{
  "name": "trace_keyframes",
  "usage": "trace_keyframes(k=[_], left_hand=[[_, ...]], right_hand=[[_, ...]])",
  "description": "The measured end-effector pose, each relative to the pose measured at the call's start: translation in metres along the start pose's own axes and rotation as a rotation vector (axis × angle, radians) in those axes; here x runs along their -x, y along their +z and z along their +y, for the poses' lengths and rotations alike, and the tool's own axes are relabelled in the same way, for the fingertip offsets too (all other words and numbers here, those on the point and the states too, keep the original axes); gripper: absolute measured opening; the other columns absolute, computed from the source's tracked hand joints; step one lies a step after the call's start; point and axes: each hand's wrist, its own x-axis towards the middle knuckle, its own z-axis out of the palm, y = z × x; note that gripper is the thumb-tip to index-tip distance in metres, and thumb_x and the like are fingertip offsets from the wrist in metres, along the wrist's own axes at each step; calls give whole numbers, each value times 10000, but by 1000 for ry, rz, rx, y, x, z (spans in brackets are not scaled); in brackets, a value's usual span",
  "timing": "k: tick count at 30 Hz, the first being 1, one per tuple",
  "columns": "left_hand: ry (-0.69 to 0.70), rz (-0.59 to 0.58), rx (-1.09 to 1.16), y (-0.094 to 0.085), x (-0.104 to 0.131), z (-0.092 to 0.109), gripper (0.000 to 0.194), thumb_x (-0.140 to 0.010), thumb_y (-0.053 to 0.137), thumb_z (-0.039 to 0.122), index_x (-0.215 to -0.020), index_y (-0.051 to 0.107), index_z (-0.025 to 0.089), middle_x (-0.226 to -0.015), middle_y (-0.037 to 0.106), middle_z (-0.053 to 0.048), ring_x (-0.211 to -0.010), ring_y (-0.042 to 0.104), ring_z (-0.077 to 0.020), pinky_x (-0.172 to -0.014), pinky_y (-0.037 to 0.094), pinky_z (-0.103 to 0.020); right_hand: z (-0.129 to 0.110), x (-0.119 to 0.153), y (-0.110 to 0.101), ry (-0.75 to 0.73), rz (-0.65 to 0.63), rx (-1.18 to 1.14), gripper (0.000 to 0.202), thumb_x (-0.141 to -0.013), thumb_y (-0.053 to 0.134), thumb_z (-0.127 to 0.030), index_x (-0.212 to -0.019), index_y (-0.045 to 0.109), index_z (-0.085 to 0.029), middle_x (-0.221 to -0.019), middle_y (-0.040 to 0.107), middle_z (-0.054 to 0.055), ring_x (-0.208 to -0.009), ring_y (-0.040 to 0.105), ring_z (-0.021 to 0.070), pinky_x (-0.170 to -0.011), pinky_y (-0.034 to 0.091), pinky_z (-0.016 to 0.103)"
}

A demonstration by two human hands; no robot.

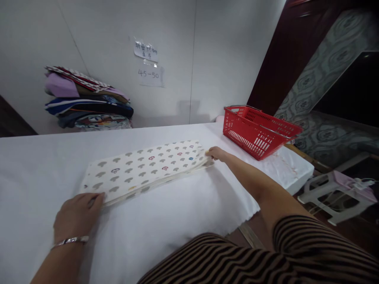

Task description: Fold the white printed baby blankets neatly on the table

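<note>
A long folded strip of white patterned cloth (154, 163) lies on the white-covered table, printed with grey shapes and a few coloured ones. Several layers show along its near edge. My left hand (77, 213), with a bracelet at the wrist, is closed on the cloth's near left corner, thumb on top. At the cloth's right end, my right hand (217, 153) pinches the corner between thumb and fingers, and the layers there look slightly lifted. The fingertips of my left hand are partly hidden.
On the table's (166, 213) back left is a pile of folded clothes (89, 100). A red plastic basket (254, 130) stands at the back right. Handwritten paper signs (150, 75) hang on the wall behind. To the right, a white plastic stool (333, 197) stands beyond the table's edge.
</note>
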Motion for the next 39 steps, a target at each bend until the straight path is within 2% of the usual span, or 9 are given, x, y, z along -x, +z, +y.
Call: trace_keyframes(k=[3, 7, 10, 16, 24, 29, 33, 39], left_hand=[[28, 6, -25, 3, -1, -1, 452, -837, 358, 479, -947, 697, 200, -1144, 654, -56, -1059, 560, -272, -869, 468, -364], [65, 38, -35, 5, 1, 0, 424, -834, 371, 460, -921, 697, 202, -1113, 665, -53, -1030, 573, -257, -870, 464, -356], [87, 29, -39, 2, 2, 2, 420, -828, 370, 455, -898, 697, 201, -1080, 675, -55, -1026, 577, -249, -892, 452, -352], [57, 27, -41, 2, 3, 5, 438, -815, 376, 466, -933, 696, 192, -1097, 668, -64, -1028, 570, -266, -866, 460, -361], [101, 95, -42, 6, 9, 6, 432, -850, 358, 458, -905, 690, 185, -1074, 663, -72, -1015, 559, -266, -878, 440, -373], [100, 103, -29, 5, 12, 11, 414, -858, 377, 442, -916, 687, 175, -1066, 664, -74, -1022, 553, -270, -847, 440, -370], [97, 133, 0, 5, 15, 12, 400, -857, 395, 435, -910, 694, 175, -1051, 667, -71, -1009, 556, -258, -841, 434, -354], [94, 246, -20, 2, 19, 24, 327, -865, 431, 383, -888, 695, 191, -1046, 675, -74, -1025, 562, -255, -864, 407, -374]], right_hand=[[-2, -3, -2, -14, 32, 48, 157, -783, 637, -288, -701, 594, -161, -429, 479, -52, -408, 429, 67, -431, 308, 172], [9, 2, 9, 12, 30, 151, 165, -746, 637, -216, -602, 579, -160, -407, 468, -33, -442, 484, 105, -448, 322, 191], [17, 4, 15, 7, 37, 200, 169, -757, 616, -225, -606, 599, -151, -445, 513, -15, -481, 518, 116, -469, 343, 197], [22, 0, 15, -6, 60, 260, 135, -739, 641, -263, -774, 674, -137, -528, 595, -7, -501, 548, 109, -485, 360, 184], [29, 7, 17, -45, 147, 309, 284, -785, 598, -301, -1009, 663, -137, -640, 659, 11, -561, 584, 116, -525, 386, 182], [34, 5, 19, -41, 145, 355, 279, -781, 595, -316, -981, 678, -139, -701, 682, 39, -647, 615, 144, -573, 397, 198], [37, 4, 19, -46, 134, 390, 389, -780, 586, -367, -1080, 651, -128, -869, 699, 91, -789, 632, 189, -611, 402, 222], [39, 7, 17, -28, 77, 440, 450, -832, 503, -435, -1125, 635, -120, -810, 701, 92, -709, 640, 187, -620, 407, 248]])
